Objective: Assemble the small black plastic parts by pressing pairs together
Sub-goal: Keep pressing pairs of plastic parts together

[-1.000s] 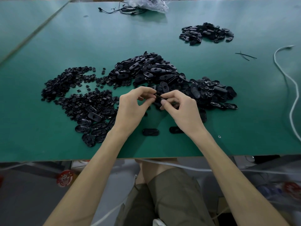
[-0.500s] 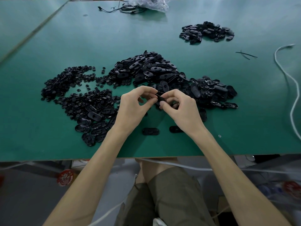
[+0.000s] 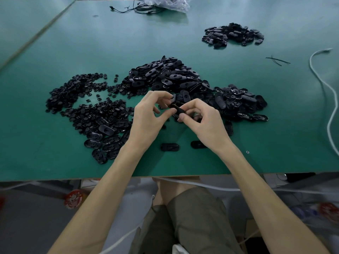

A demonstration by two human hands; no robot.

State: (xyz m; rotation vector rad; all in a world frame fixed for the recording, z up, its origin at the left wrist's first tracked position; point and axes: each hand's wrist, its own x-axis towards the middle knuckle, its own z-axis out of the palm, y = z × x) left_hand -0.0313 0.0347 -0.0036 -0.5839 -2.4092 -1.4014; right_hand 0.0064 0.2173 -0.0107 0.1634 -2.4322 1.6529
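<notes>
Both hands meet above the green table [image 3: 183,33], just in front of the big heap. My left hand [image 3: 148,118] and my right hand [image 3: 203,120] pinch one black oval part [image 3: 177,109] between thumbs and fingertips, held tilted. Behind them lies a large heap of black oval shells [image 3: 165,76]. A spread of small round black pieces [image 3: 73,92] lies to the left. Two single oval parts [image 3: 169,147] lie near the front edge, below my hands; my right wrist hides part of one.
A separate smaller pile of black parts [image 3: 233,34] sits at the back right. A white cord [image 3: 328,99] runs along the right side. Thin black wires [image 3: 278,60] lie nearby, and a clear plastic bag [image 3: 165,1] with black cables sits at the far edge.
Both hands have risen a little off the heap. The oval part has turned and now tilts between the fingertips, with the left fingers spread wider.
</notes>
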